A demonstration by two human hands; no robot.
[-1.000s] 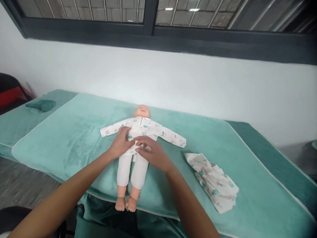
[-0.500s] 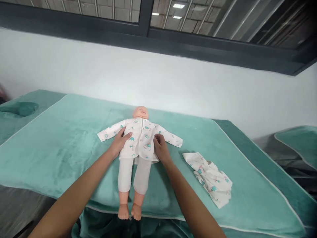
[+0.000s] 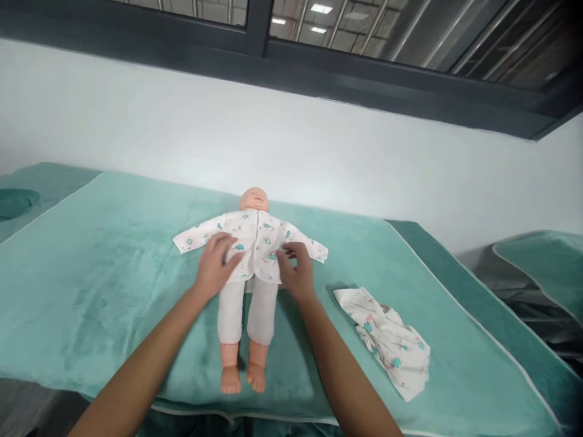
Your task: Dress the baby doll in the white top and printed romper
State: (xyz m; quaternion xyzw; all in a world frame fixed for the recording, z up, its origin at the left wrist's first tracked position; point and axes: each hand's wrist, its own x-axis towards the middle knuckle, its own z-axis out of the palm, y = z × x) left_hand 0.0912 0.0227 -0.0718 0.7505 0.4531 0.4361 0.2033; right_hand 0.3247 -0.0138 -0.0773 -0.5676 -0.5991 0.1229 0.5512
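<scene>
A baby doll lies on its back, head toward the wall and bare feet toward me. It wears a white printed long-sleeved shirt, its front edges meeting down the middle, and its legs are white. Both sleeves stretch out sideways. At the shirt's left side is my left hand, fingers apart and nothing held. My right hand is over the opposite side of the shirt, its fingers curved and apart. Whether either hand touches the cloth, I cannot tell.
A crumpled white printed garment lies to the right of the doll on the green padded cover. Behind the bed is a white wall, below a dark window frame. Another green-covered surface is at the far right.
My right hand has opened from a pinch at the shirt's side and shifted inward. My left hand has moved off the shirt's edge, its fingers spreading. The view has shifted slightly.
</scene>
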